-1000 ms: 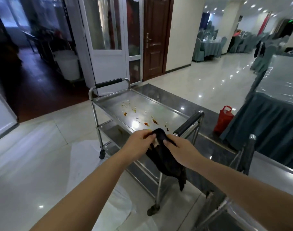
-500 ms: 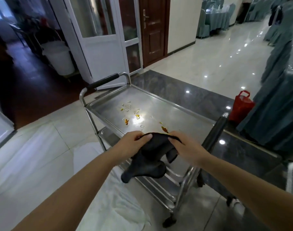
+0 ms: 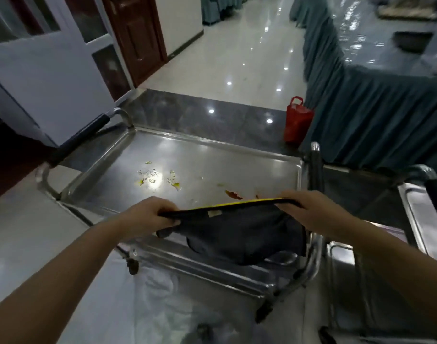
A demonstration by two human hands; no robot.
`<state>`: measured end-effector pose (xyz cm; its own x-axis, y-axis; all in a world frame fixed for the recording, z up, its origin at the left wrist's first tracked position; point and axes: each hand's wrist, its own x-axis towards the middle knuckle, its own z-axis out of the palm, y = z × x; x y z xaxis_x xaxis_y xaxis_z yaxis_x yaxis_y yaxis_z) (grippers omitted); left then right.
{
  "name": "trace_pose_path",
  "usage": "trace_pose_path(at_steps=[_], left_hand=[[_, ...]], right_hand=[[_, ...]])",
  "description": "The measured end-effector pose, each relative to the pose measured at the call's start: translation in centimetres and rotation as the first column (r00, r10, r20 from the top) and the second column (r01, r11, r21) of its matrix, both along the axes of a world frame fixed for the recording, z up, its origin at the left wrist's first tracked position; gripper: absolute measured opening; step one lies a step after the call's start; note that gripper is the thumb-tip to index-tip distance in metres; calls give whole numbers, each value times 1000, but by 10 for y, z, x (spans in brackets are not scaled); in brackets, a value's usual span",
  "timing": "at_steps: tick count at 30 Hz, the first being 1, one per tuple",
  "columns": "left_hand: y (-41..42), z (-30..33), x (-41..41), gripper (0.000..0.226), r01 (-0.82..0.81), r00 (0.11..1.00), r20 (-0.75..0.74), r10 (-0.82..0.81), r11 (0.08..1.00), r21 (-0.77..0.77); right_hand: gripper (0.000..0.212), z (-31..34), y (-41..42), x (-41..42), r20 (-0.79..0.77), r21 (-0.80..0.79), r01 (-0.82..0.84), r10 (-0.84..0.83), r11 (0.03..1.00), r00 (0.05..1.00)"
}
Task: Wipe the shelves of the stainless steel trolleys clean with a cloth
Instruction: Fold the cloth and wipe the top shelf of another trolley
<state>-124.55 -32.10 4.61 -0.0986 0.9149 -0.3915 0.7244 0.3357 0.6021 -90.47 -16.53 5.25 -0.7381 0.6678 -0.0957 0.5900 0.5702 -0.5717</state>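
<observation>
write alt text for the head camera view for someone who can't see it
Both hands, left and right, stretch a dark cloth with a yellow edge above the near end of a stainless steel trolley's top shelf, which carries orange and yellow food stains.

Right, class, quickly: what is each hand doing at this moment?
Left hand: grips one end of the dark cloth.
Right hand: grips the other end, cloth stretched between them.

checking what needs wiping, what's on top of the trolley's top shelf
On the top shelf: yellowish drops and bits and a reddish smear. The left hand and right hand hold the dark cloth stretched over its near edge, hiding the part beneath.
</observation>
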Motion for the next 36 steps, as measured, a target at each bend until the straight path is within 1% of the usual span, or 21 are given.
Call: trace_pose_path(at_steps=[2, 4, 6, 9, 10, 13, 15, 17, 19, 21, 23, 24, 26, 29, 32, 33, 36], left_hand=[[15, 8, -19, 7, 37, 999, 25, -39, 997, 75], [32, 20, -34, 2, 10, 995, 102, -25, 989, 147], [48, 31, -43, 3, -28, 989, 146, 2, 985, 172], [65, 38, -51, 8, -17, 981, 195, -17, 985, 174], [67, 37, -53, 8, -5, 973, 227, -34, 986, 169], [66, 21, -54, 6, 74, 931, 349, -102, 993, 92], [60, 4, -50, 6, 163, 913, 382, -142, 986, -22], [55, -20, -45, 8, 192, 894, 434, -110, 970, -150], [51, -47, -38, 13, 175, 884, 465, -39, 951, -253], [46, -72, -31, 15, 169, 896, 444, -5, 929, -329], [41, -92, -24, 12, 175, 908, 420, 1, 908, -380], [39, -100, -21, 12, 160, 908, 417, 24, 902, -400], [38, -115, -16, 16, 89, 914, 395, 91, 905, -416], [42, -135, -11, 15, -4, 962, 255, 94, 942, -335], [53, -148, 0, 9, -122, 970, 180, 164, 966, -228], [58, -153, 5, 8, -139, 974, 149, 170, 970, -199], [65, -166, 17, 18, -129, 991, -45, 124, 981, -148]], right_hand=[[22, 5, 1, -3, -11, -22, 101, -101, 995, 995], [26, 11, 2, -8, -62, -13, 196, -197, 980, 978], [28, 20, 0, -14, -121, 6, 256, -253, 967, 960], [12, 30, -8, -18, -185, 24, 318, -308, 948, 933], [11, 30, -12, -17, -189, 32, 335, -323, 942, 927], [12, 23, -31, -6, -153, 28, 334, -327, 942, 933], [14, 8, -44, 4, -78, 16, 334, -332, 942, 940], [21, -12, -54, 13, -4, 8, 354, -354, 935, 935], [13, -37, -60, 19, 89, -24, 364, -361, 931, 928], [15, -61, -61, 23, 208, -60, 336, -318, 940, 925], [15, -80, -58, 23, 297, -114, 326, -281, 939, 913], [17, -87, -54, 21, 322, -117, 316, -265, 942, 909], [23, -101, -43, 13, 360, -75, 280, -235, 957, 903], [27, -119, -16, -3, 450, -2, 239, -213, 971, 867], [28, -138, 9, -19, 616, 22, 228, -193, 973, 764], [27, -144, 15, -23, 660, 44, 217, -192, 975, 727], [24, -157, 22, -30, 760, 132, 159, -203, 978, 617]])
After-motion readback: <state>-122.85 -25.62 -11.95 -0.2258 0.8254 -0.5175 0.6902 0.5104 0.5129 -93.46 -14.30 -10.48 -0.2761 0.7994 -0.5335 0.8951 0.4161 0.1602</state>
